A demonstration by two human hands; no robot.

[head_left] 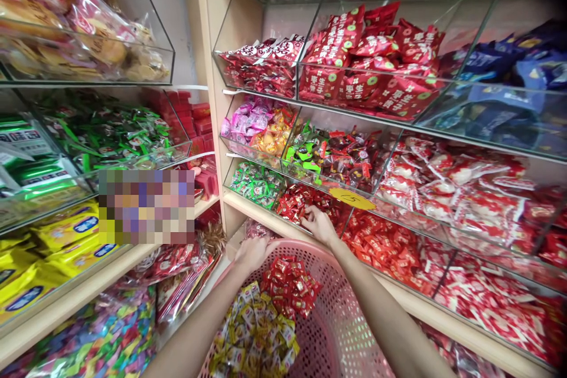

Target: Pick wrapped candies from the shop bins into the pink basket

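My left hand (253,253) is closed over the far rim of a pink perforated plastic basket (354,313). Inside the basket lie a pile of red-wrapped candies (290,286) and a larger pile of yellow-and-white wrapped candies (257,333). Just past the rim, my right hand (321,225) reaches into a low clear bin of shiny red-wrapped candies (295,199). Its fingers are curled together, their tips among the wrappers. Exactly how many candies they pinch is hidden.
Clear bins rise on the right shelf, with green-wrapped candies (254,186) left of my right hand and red packets (376,65) above. A yellow price tag (352,199) hangs close over that hand. Yellow packs (66,248) fill the left shelf, and colourful bagged sweets (97,331) lie below.
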